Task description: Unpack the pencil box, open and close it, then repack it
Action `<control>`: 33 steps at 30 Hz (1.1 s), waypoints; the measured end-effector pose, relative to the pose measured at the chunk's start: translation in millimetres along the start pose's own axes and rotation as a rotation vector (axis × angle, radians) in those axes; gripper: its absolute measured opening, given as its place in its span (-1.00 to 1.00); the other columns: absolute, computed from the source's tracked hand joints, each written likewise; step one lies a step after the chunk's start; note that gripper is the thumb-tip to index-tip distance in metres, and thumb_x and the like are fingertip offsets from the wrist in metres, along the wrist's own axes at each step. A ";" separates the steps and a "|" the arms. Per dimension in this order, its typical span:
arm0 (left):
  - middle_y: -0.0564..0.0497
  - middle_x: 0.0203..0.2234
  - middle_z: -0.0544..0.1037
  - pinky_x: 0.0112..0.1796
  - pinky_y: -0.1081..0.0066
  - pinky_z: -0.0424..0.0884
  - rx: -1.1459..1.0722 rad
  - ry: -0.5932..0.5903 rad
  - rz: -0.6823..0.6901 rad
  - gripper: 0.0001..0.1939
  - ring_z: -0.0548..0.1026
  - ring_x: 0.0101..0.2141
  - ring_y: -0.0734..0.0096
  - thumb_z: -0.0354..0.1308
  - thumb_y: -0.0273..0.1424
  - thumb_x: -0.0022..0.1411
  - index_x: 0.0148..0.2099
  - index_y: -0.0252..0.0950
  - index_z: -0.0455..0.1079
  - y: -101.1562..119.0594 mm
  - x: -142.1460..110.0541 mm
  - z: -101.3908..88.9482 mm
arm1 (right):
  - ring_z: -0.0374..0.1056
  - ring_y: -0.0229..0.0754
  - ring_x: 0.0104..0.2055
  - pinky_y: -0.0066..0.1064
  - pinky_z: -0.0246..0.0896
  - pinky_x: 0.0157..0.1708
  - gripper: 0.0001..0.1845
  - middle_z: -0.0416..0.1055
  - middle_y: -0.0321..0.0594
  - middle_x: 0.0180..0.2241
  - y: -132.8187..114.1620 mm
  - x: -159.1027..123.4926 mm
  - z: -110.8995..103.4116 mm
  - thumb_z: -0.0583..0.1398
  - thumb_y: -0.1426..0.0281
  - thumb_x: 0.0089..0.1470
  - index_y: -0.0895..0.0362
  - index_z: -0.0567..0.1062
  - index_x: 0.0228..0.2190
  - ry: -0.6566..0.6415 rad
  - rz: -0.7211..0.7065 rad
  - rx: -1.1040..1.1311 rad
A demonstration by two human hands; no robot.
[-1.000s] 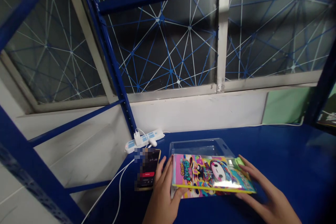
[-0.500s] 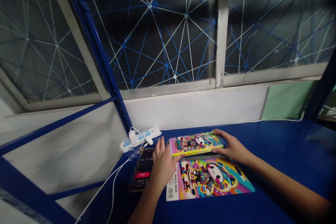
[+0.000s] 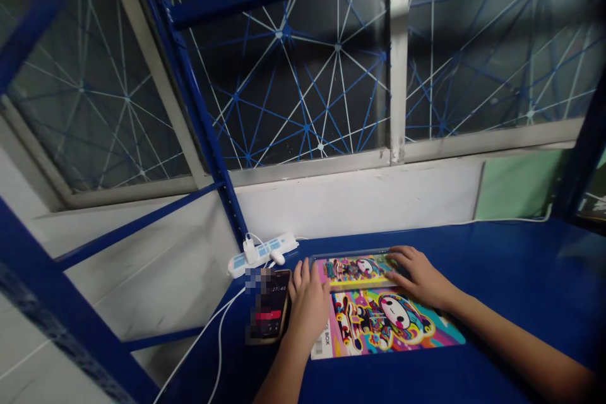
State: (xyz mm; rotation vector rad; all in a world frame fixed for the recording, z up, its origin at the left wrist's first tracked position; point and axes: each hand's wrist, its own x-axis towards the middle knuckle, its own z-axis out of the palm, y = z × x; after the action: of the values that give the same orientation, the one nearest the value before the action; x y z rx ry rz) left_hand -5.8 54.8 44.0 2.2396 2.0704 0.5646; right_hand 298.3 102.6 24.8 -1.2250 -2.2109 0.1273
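– Okay, where's the box [image 3: 357, 270]?
– On the blue table [image 3: 502, 284], between both hands, card [image 3: 386, 322] at its 6 o'clock. Clear plastic rim [image 3: 353, 254] at 12.
– Left hand [image 3: 308, 298]?
– Box's 8 o'clock, touching its end. Fingers close together, stretched out; can't tell if they grip.
– Right hand [image 3: 417, 274]?
– 3 o'clock. Fingers and thumb moderately spread, holding the box's end.
– Around it?
– Phone [image 3: 273, 303] at the box's 8, just beyond the left hand. Power strip [image 3: 261, 254] near 10, white plugs [image 3: 277, 257] in.
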 end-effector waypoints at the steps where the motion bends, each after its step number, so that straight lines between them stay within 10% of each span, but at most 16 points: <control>1: -0.25 0.40 0.06 0.29 -0.06 -0.01 -0.018 0.002 0.030 -0.48 -0.08 0.39 -0.02 -0.14 -0.35 0.43 0.37 -0.35 0.10 1.8 -1.5 -0.4 | 0.25 0.19 0.15 0.18 0.08 0.16 -0.55 0.38 0.09 0.09 -7.6 -1.3 -2.4 0.11 0.09 0.25 0.11 0.50 0.00 0.007 -0.021 -0.024; 7: 0.07 0.41 0.07 0.33 0.19 0.02 -0.132 -0.084 0.343 -0.52 -0.03 0.39 0.28 -0.17 -0.40 0.42 0.32 -0.12 0.22 16.9 -4.7 -6.0 | 0.37 -0.04 0.07 -0.08 0.21 0.13 -0.69 0.47 -0.14 0.03 -71.5 -31.6 -6.7 0.09 0.23 0.30 -0.08 0.50 0.01 -0.180 -0.212 0.012; 12: 0.02 0.41 0.08 0.34 0.28 -0.02 -0.195 -0.178 0.476 -0.53 -0.03 0.39 0.34 -0.17 -0.31 0.44 0.32 -0.17 0.23 39.1 18.0 -11.1 | 0.13 0.10 0.34 -0.01 0.03 0.29 -0.43 0.20 -0.13 0.32 -85.9 -67.3 -9.1 0.12 0.08 0.27 -0.12 0.31 0.26 -0.420 -0.046 0.191; 23: -0.23 0.39 0.09 0.26 -0.22 0.04 -0.138 -0.247 0.361 -0.33 0.04 0.36 -0.12 -0.05 0.01 0.41 0.41 -0.22 0.04 68.7 81.6 26.3 | 0.37 -0.02 -0.11 -0.15 0.30 -0.09 -0.59 0.45 -0.12 -0.11 -61.6 -73.9 -7.1 0.11 0.02 0.26 0.00 0.49 -0.03 -0.202 0.111 -0.013; 27: -0.12 0.17 0.39 0.05 -0.02 0.41 -0.103 -0.136 0.357 -0.57 0.45 0.07 0.11 0.18 -0.22 0.37 0.21 -0.23 0.31 61.1 84.5 36.4 | 0.30 0.07 -0.02 -0.06 0.23 -0.04 -0.58 0.40 -0.07 -0.04 -49.3 -64.3 16.0 0.14 0.07 0.23 0.04 0.43 0.00 -0.090 0.123 -0.128; 33: -0.11 0.12 0.43 0.00 0.05 0.47 -0.038 -0.086 0.425 -0.62 0.49 0.01 0.17 0.17 -0.23 0.38 0.17 -0.24 0.34 54.4 81.8 38.9 | 0.25 0.05 -0.19 -0.04 0.16 -0.17 -0.67 0.37 -0.12 -0.26 -46.2 -66.3 18.9 0.09 0.06 0.25 0.06 0.38 -0.29 -0.046 0.207 -0.168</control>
State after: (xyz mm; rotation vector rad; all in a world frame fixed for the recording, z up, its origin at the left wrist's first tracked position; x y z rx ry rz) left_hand 61.0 136.7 41.7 2.6411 1.5329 0.5062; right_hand 279.9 27.2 -4.4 -1.5570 -2.1648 0.0528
